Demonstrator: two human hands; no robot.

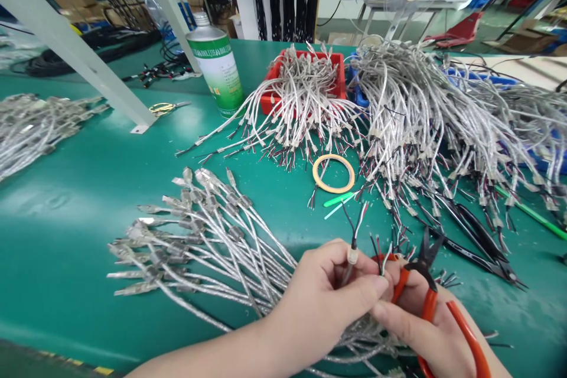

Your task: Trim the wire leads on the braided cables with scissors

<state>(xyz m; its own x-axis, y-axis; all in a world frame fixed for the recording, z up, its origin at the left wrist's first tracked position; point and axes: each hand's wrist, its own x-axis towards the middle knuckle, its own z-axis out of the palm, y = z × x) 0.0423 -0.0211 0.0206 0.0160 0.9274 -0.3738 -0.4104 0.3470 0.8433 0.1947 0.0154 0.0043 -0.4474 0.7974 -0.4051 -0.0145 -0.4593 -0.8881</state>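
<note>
My left hand point(321, 292) is closed around a cable point(352, 256) whose stripped end sticks up, with black, red and white wires fanning out. My right hand point(425, 325) grips orange-handled pliers point(427, 269) lying across the palm, jaws pointing up and slightly apart. The fingertips of both hands meet at a second cable end with thin coloured wires point(381, 254); which hand bears it, I cannot tell. Beneath and left of my hands, a bundle of silvery cables point(239, 248) lies on the green table point(66, 212), metal plugs to the left.
Cables fill a red bin point(340, 74) and spill from blue bins point(361, 94). A tape roll point(315, 177), green pen-like stick point(339, 199) and black-handled tool point(476, 233) lie ahead. A green-white can point(219, 71), gold-handled scissors point(163, 108) and slanting post point(88, 53) stand leftward.
</note>
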